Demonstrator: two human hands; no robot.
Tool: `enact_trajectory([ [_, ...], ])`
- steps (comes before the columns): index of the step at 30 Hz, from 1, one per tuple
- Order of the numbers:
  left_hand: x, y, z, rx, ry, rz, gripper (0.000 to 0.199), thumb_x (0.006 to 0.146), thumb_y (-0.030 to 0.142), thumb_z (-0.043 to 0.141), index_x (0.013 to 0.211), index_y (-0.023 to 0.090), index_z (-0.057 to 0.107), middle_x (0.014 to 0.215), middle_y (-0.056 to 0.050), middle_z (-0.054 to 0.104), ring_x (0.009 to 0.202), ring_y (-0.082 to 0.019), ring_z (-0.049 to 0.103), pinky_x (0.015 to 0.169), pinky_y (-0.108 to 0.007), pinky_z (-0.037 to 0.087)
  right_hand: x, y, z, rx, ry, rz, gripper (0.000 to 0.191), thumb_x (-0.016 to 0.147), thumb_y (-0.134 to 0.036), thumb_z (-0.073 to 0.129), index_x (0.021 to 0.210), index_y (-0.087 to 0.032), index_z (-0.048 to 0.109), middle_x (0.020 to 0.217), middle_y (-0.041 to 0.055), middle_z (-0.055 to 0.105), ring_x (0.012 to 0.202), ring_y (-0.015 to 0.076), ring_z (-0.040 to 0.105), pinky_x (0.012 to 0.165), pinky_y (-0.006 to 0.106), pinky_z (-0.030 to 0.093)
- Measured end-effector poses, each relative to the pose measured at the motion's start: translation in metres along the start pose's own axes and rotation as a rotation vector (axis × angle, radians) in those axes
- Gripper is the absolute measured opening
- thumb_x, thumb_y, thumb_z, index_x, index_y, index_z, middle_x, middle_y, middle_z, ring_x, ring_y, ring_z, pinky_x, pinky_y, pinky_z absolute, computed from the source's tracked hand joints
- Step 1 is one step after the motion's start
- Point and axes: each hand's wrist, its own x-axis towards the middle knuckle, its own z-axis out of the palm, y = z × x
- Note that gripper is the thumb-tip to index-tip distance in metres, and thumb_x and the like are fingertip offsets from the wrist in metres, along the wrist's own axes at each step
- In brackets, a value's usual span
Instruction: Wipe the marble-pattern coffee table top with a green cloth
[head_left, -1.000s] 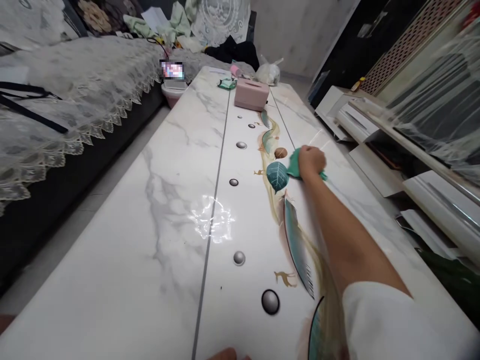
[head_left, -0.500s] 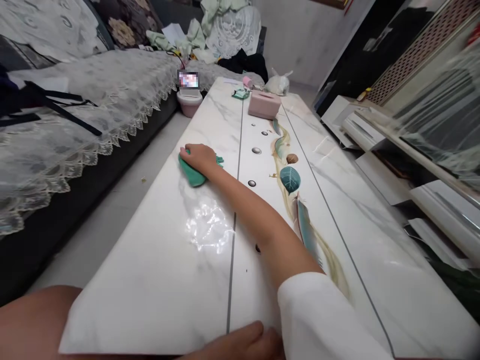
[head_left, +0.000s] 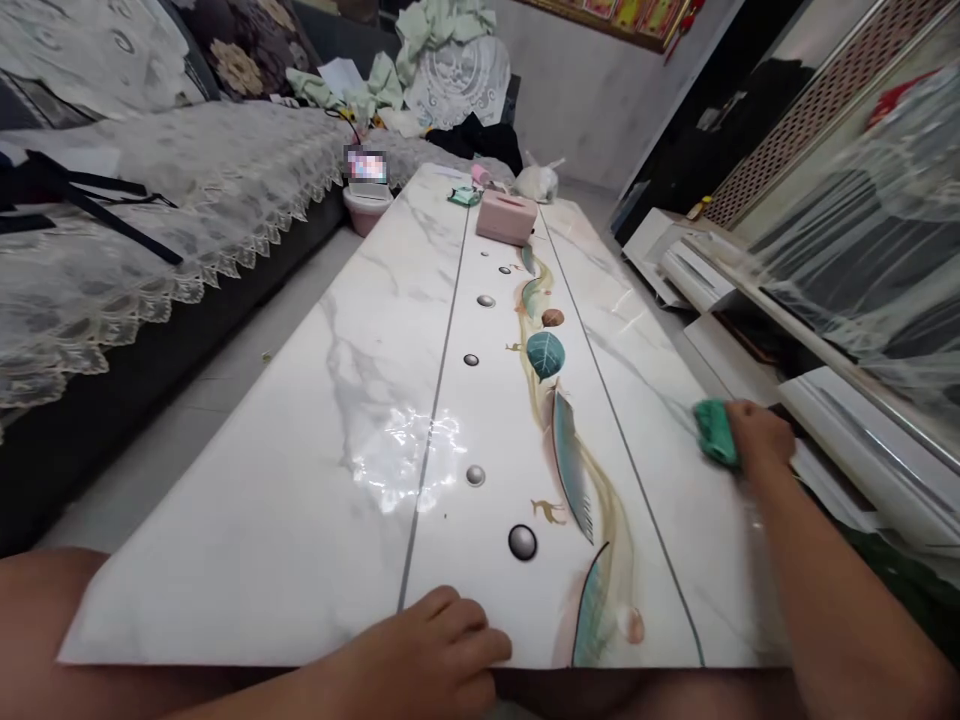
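My right hand [head_left: 761,437] is closed on a green cloth [head_left: 716,432] at the right edge of the long white marble-patterned table [head_left: 285,480]. The cloth lies against the tabletop, partly covered by the fingers. At the near edge, my left hand [head_left: 442,645] rests on the table with its fingers curled; nothing shows in it, though its palm is hidden. Painted leaves, deer and round dots run down the table's middle strip, between two grey lines.
On the table's far end stand a pink tissue box [head_left: 507,217], a small green packet [head_left: 464,196] and a white plastic bag [head_left: 538,180]. A lace-covered sofa [head_left: 247,180] runs along the left. White shelving [head_left: 697,275] stands at right. A screen rests on a pink bin [head_left: 367,210].
My right hand has moved with the green cloth from the table's left side to its right edge. More of my left hand now shows at the near edge. The view has shifted slightly.
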Motion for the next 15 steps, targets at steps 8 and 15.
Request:
enact_trajectory([
  [8, 0.004, 0.001, 0.004, -0.005, -0.005, -0.028, 0.013, 0.092, 0.023, 0.07, 0.084, 0.02, 0.061, 0.112, 0.002, 0.062, 0.092, -0.019, 0.047, 0.078, -0.033, 0.035, -0.006, 0.218, -0.053, -0.137, 0.144, 0.482, 0.051, 0.089, -0.047, 0.035, 0.114, -0.035, 0.077, 0.115, 0.0256, 0.066, 0.104, 0.0284, 0.067, 0.081, 0.048, 0.045],
  [15, 0.002, -0.004, 0.006, -0.125, 0.082, -0.047, 0.013, 0.093, 0.025, 0.069, 0.084, 0.02, 0.061, 0.12, 0.004, 0.062, 0.097, -0.02, 0.046, 0.084, -0.031, 0.036, 0.019, 0.039, -0.004, 0.08, 0.05, 0.143, 0.043, 0.096, -0.026, 0.034, 0.109, -0.017, 0.073, 0.112, 0.0201, 0.07, 0.102, 0.026, 0.062, 0.081, 0.035, 0.041],
])
